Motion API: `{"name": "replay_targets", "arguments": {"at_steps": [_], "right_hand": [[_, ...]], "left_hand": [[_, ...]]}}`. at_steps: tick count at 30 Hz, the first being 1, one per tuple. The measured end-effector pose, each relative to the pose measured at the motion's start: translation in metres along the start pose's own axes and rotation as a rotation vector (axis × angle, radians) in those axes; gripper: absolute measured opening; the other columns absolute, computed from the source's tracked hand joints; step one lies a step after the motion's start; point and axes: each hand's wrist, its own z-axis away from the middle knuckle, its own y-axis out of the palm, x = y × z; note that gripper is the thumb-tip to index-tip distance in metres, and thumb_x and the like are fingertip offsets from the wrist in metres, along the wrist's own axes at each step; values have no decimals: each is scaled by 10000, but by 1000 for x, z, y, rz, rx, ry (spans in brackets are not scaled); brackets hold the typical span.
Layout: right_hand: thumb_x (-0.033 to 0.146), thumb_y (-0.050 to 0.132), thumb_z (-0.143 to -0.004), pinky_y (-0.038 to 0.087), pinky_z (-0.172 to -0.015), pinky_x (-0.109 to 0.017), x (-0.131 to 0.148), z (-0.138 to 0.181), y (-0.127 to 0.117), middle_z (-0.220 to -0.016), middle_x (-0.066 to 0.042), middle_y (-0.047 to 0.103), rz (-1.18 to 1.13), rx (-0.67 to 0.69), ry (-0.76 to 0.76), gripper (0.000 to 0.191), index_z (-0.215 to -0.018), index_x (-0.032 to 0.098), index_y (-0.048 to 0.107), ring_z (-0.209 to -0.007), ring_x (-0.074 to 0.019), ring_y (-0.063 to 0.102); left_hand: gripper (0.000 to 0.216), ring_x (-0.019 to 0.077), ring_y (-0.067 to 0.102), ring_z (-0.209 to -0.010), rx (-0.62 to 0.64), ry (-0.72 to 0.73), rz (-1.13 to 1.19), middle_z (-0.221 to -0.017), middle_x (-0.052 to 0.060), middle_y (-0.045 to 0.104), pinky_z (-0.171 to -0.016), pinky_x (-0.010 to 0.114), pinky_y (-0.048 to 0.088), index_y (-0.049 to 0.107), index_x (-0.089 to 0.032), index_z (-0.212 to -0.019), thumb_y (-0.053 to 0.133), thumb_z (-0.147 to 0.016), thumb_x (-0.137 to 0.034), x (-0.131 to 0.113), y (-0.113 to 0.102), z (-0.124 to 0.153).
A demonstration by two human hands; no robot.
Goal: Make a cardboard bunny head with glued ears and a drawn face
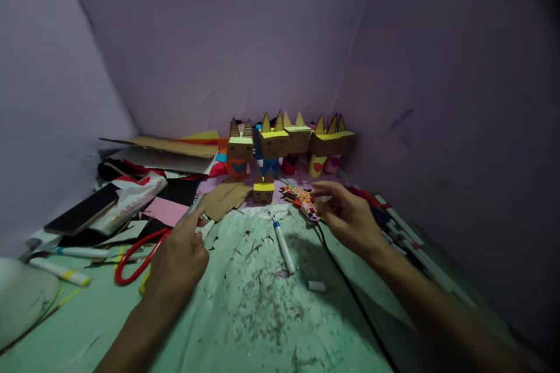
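My left hand [179, 253] lies over the left side of the table, index finger stretched forward, beside red-handled scissors [131, 259] that it partly covers. Just beyond its fingertips is a flat piece of brown cardboard [225, 198]. My right hand [347, 218] has its fingers curved and apart, right beside a colourful patterned tool with a black cord [301, 198], which looks like a glue gun. Whether the fingertips touch it, I cannot tell. Between my hands stands a small cardboard cat head [263, 191] with a yellow top. An uncapped marker [284, 247] lies nearer, with its cap [316, 286] beside it.
Several cardboard cat figures [273, 143] on coloured tubes stand along the back wall. Stacked cardboard [175, 145], a black phone-like slab [83, 210] and pink paper [166, 211] lie at left. More markers [402, 233] line the right side. The black cord [350, 288] crosses the green tabletop.
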Motion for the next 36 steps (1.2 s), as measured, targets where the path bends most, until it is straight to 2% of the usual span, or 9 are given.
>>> {"name": "replay_targets", "arguments": {"at_steps": [3, 7, 11, 15, 18, 21, 24, 28, 36], "right_hand": [[307, 602, -791, 454, -542, -262, 1, 33, -18, -781, -39, 713, 184, 177, -60, 161, -883, 206, 686, -596, -160, 614], [281, 700, -720, 415, -556, -258, 8, 65, -23, -764, -36, 700, 395, 573, -82, 118, -821, 219, 708, -633, -178, 624], [155, 641, -735, 413, -620, -260, 6, 78, -17, -849, -52, 692, 429, 708, -131, 115, -801, 219, 711, -731, -191, 637], [157, 596, -745, 421, -626, -263, -6, 69, -13, -762, -26, 672, 136, 526, -13, 97, -787, 204, 669, -693, -173, 601], [231, 640, -734, 432, -562, -233, -11, 48, -7, -669, 23, 620, -492, 266, 285, 125, -857, 208, 640, -595, -131, 562], [281, 693, -711, 478, -559, -243, -14, 27, 2, -683, 20, 643, -983, 144, 568, 211, -895, 206, 621, -557, -123, 591], [313, 672, -736, 530, -623, -295, -18, 19, 12, -764, -25, 698, -1093, 102, 623, 165, -840, 211, 597, -630, -159, 660], [274, 682, -749, 549, -703, -294, -22, 23, 22, -819, -33, 717, -1188, 83, 669, 160, -878, 199, 623, -688, -152, 681], [288, 807, -644, 537, -562, -190, -17, 28, 15, -671, 20, 661, -1279, 94, 704, 247, -816, 175, 670, -536, -82, 605]], "left_hand": [[449, 244, 611, -962, -47, 51, 99, -1164, 97, 640, -775, 307, 421, 543, -178, -1227, 425, -794, -205, 0, 4, 3], [258, 203, 638, -794, 124, 88, 190, -824, 52, 708, -692, 266, 430, 671, -180, -872, 444, -817, -291, -26, 12, 13], [376, 268, 651, -739, 289, 244, -104, -748, 105, 706, -626, 329, 415, 677, -179, -739, 390, -859, -390, -76, 25, 24], [398, 378, 653, -868, 303, 253, -201, -886, 232, 707, -666, 393, 429, 703, -106, -835, 507, -779, -447, -114, 46, 21], [288, 369, 659, -863, 287, 219, -191, -888, 238, 705, -650, 372, 426, 696, -86, -846, 536, -736, -300, -120, 57, 16], [219, 282, 667, -757, 274, 202, -151, -778, 148, 708, -597, 315, 408, 673, -141, -752, 474, -755, -233, -111, 55, 18], [233, 172, 627, -667, 277, 297, -24, -684, 30, 671, -609, 252, 413, 634, -186, -772, 431, -829, -285, -95, 46, 30], [230, 158, 612, -649, 213, 521, 438, -735, 15, 675, -613, 241, 449, 630, -196, -895, 439, -860, -319, -76, 45, 52], [227, 201, 649, -766, 86, 397, 573, -851, 38, 713, -689, 260, 480, 671, -198, -890, 514, -832, -352, -56, 51, 48]]}}
